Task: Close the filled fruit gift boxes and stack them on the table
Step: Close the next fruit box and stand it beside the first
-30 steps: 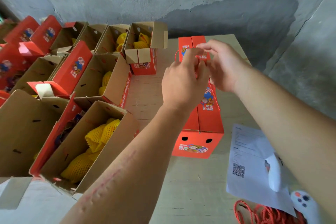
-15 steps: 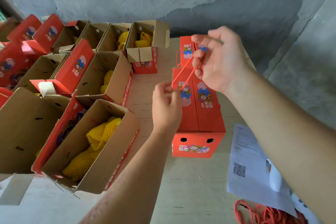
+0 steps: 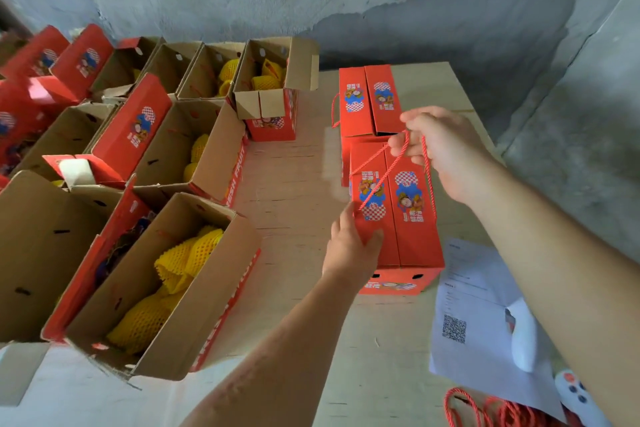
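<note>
The closed red gift box [image 3: 405, 218] stands on the bench [image 3: 294, 184], directly in front of a second closed box [image 3: 369, 97]. The right hand [image 3: 443, 149] has its grip pinched on the red rope handle [image 3: 388, 166] above the lid. The left hand [image 3: 349, 246] has its grip clamped on the box's left top edge; open boxes holding yellow-netted fruit [image 3: 180, 260] stand to the left.

We see a pale plywood table [image 3: 298, 184] filling the lower frame. On it at center right stand two closed red gift boxes [image 3: 412, 218], one behind the other. Open boxes [image 3: 166, 274] holding fruit in yellow foam netting crowd the left side. At lower right lie a printed sheet [image 3: 478, 308] and a coil of red cord [image 3: 491, 409].
</note>
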The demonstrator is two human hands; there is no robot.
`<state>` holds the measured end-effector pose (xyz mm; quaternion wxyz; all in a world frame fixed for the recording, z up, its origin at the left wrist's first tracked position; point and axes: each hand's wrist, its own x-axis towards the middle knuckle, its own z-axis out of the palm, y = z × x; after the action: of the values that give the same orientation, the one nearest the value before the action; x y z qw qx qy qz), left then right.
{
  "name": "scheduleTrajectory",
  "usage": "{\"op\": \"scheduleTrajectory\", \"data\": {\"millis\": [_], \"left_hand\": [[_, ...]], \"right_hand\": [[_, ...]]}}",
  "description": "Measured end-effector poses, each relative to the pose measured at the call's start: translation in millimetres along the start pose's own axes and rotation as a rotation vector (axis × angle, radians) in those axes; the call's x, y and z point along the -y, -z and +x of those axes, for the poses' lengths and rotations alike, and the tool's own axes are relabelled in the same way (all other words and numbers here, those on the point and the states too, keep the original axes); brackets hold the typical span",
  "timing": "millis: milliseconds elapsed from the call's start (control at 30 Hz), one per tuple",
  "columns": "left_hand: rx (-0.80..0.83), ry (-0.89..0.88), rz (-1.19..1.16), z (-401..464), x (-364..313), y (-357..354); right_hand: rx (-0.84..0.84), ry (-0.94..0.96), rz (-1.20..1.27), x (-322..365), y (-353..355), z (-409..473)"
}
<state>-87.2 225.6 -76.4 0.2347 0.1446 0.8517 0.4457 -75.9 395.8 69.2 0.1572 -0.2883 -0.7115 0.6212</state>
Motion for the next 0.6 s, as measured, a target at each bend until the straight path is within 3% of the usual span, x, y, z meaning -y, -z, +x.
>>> {"op": "scheduleTrajectory", "data": {"millis": [33, 100, 167, 200, 267, 333, 400, 500, 533, 600], "left_hand": [[-0.059, -0.008, -0.008, 2, 1, -2], [-0.186, 0.022, -0.065, 9, -2, -4], [-0.287, 0.109, -0.127, 21, -5, -1], [-0.328, 0.178, -0.185, 27, -4, 2], [-0.377, 0.357, -0.413, 36, 1, 12], [-0.391, 0.489, -0.536, 38, 9, 19], [-0.409, 0.343, -0.39, 36, 17, 17], [-0.214, -0.148, 0.053, 22, 8, 4], [-0.199, -0.2, 0.115, 23, 7, 3], [-0.236, -0.128, 0.043, 29, 3, 12]], "right_hand": [[-0.052, 0.036, -0.092, -8, 8, 4], [-0.114, 0.035, -0.51, -31, 26, 13], [-0.104, -0.141, -0.912, -61, 43, 18], [-0.091, -0.253, -0.942, -76, 49, 20], [-0.123, -0.379, -0.774, -99, 50, 18], [-0.144, -0.323, -0.586, -119, 34, 8], [-0.114, -0.186, -0.502, -139, 7, -9], [-0.119, -0.021, -0.601, -156, -22, -36], [-0.153, 0.049, -0.749, -159, -25, -41], [-0.21, 0.172, -0.989, -162, -25, -44]]}}
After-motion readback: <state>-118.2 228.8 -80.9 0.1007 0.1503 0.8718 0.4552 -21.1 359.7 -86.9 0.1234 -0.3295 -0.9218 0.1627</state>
